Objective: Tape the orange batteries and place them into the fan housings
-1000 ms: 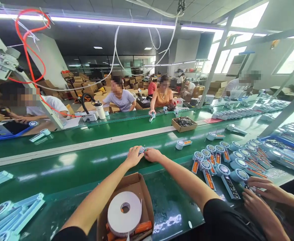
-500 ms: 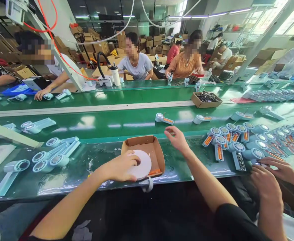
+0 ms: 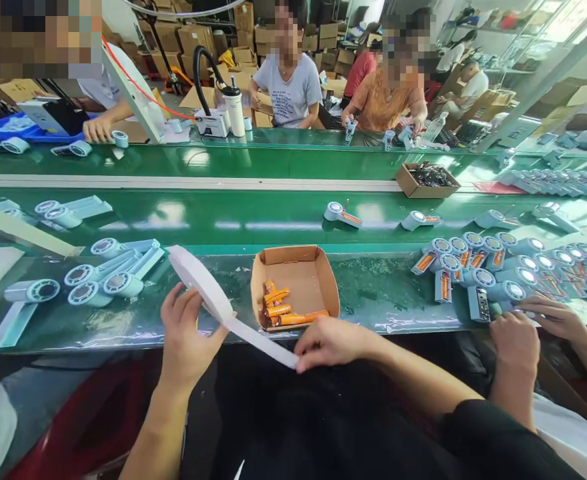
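Note:
My left hand (image 3: 191,333) is closed on a roll of white tape (image 3: 201,280), held tilted on edge above the bench front. A strip of the tape runs down to the right, and its free end is pinched between the thumb and fingers of my right hand (image 3: 323,343). Just beyond my hands sits an open cardboard box (image 3: 318,280). Several orange battery cells (image 3: 278,310) lie along its near left side. To the left of the roll, several light-blue handheld fan bodies (image 3: 123,283) rest in a group on the bench.
Many blue fan bodies with orange cells (image 3: 448,263) crowd the right side, where a co-worker's hands (image 3: 518,340) work. Two fan units lie on the green belt (image 3: 253,223). Another cardboard box (image 3: 428,183) of dark parts stands farther back. Several people sit opposite.
The tape roll has been lifted from the box and moved left, uncovering the orange cells. My right hand has come down from above the bench and now grips the tape's end, pulling out a strip.

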A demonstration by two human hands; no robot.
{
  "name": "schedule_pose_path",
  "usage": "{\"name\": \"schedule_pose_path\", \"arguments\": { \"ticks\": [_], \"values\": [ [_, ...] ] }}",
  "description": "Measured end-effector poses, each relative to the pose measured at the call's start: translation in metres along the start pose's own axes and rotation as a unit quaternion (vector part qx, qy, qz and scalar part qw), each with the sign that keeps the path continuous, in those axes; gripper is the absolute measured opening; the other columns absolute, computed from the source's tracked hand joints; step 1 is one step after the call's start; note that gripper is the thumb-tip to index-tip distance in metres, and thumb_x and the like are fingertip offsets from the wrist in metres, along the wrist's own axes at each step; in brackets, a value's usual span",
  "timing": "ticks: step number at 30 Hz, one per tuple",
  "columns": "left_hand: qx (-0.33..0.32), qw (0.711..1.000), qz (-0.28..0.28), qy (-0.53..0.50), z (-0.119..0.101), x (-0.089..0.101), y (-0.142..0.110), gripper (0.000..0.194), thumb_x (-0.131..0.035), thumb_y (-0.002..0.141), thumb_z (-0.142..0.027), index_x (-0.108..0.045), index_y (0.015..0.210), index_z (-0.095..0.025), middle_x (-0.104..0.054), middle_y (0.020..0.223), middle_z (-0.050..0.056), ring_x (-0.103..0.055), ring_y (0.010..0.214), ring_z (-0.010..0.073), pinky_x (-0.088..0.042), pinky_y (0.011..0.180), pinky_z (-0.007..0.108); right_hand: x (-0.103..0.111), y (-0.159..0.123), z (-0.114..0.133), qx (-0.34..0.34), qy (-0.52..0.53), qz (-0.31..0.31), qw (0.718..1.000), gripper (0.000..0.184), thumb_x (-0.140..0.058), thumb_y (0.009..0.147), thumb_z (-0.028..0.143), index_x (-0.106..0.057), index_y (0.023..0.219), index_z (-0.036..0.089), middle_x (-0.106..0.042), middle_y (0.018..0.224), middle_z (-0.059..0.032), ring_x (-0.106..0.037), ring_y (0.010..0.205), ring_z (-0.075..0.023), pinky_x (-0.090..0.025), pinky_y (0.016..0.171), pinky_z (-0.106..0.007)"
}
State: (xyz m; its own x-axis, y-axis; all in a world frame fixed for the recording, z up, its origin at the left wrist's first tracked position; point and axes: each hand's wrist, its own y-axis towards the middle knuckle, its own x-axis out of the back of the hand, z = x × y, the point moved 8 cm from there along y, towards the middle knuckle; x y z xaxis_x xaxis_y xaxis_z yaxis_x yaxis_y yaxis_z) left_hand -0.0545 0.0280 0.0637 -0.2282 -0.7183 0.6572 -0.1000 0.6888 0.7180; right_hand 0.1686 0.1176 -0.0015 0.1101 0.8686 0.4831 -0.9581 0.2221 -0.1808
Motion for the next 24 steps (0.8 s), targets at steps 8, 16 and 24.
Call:
{"name": "schedule_pose_path", "arguments": {
  "ticks": [8, 16, 24],
  "values": [
    [-0.005, 0.999, 0.0, -0.047, -0.007, -0.025, -0.023, 0.045, -0.076, 0.091, -0.029, -0.06, 0.133, -0.025, -0.069, 0.116, 0.014, -0.055, 0.138, 0.0445, -0.05, 0.112, 0.067, 0.049, 0.033, -0.051, -0.174, -0.256, 0.1, 0.946, 0.015, -0.077, 0.085, 0.017, -0.083, 0.099, 0.021, -0.083, 0.102, -0.009, -0.075, 0.095, -0.0256, -0.051, 0.078, -0.029],
    [-0.027, 0.998, 0.031, -0.044, -0.019, -0.03, -0.02, 0.043, -0.076, 0.09, -0.023, -0.058, 0.129, -0.024, -0.069, 0.119, 0.013, -0.053, 0.137, 0.0429, -0.053, 0.109, 0.063, 0.116, 0.005, -0.051, -0.076, -0.05, -0.038, 0.995, 0.041, -0.052, 0.105, 0.041, -0.076, 0.123, 0.012, -0.079, 0.119, -0.0122, -0.073, 0.104, -0.021, -0.055, 0.094, -0.032],
    [-0.079, 0.992, 0.097, -0.004, -0.04, -0.046, -0.015, 0.048, -0.067, 0.085, -0.005, -0.066, 0.13, -0.02, -0.074, 0.12, 0.012, -0.049, 0.138, 0.0392, -0.054, 0.109, 0.056, 0.084, -0.005, -0.027, 0.009, 0.258, -0.271, 0.927, 0.05, -0.084, 0.083, 0.058, -0.076, 0.112, 0.018, -0.078, 0.095, -0.0061, -0.075, 0.094, -0.0211, -0.06, 0.088, -0.035]
  ]
}}
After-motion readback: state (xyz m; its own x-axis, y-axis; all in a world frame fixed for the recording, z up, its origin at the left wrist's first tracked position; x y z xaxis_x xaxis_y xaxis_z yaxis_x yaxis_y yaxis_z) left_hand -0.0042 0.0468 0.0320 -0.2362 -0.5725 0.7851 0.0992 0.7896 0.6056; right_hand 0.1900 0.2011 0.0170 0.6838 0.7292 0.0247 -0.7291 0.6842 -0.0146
